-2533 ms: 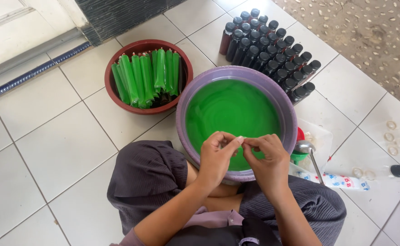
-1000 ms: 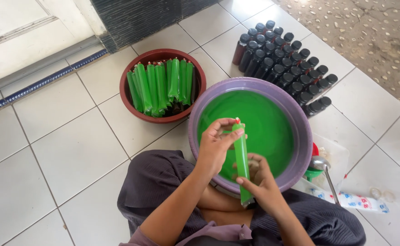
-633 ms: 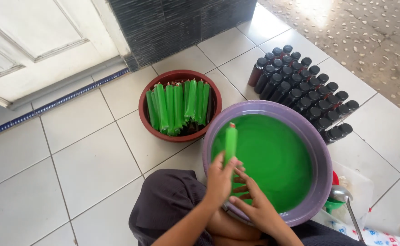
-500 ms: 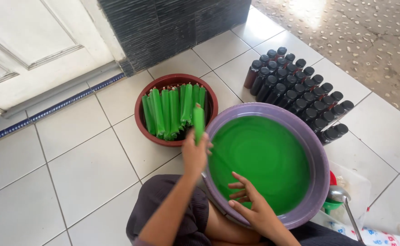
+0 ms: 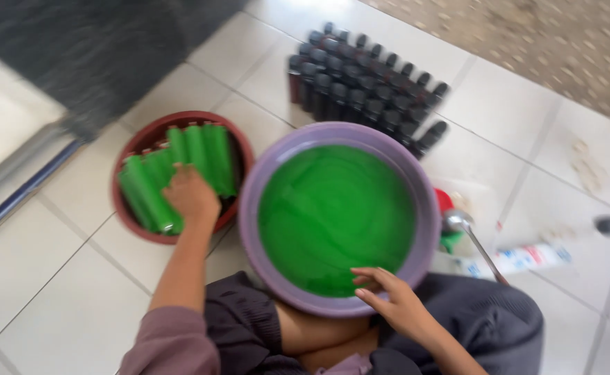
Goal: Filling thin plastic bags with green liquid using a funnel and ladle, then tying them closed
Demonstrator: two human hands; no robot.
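On tiled floor, left hand (image 5: 192,196) now in red bowl (image 5: 133,148) w/ green tubes (image 5: 180,170)

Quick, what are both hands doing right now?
Left hand: down in the red bowl on the green tubes; grip cannot be told.
Right hand: open, empty, fingers at the purple basin rim.

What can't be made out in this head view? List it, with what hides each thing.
- Left hand over the red basin: knuckles and blur hide whether the fingers grip a green tube.
- Right hand at the purple basin: blur hides whether it touches the rim.
- Dark bottles: too blurred to count.
- Ladle: handle end hidden behind the knee.
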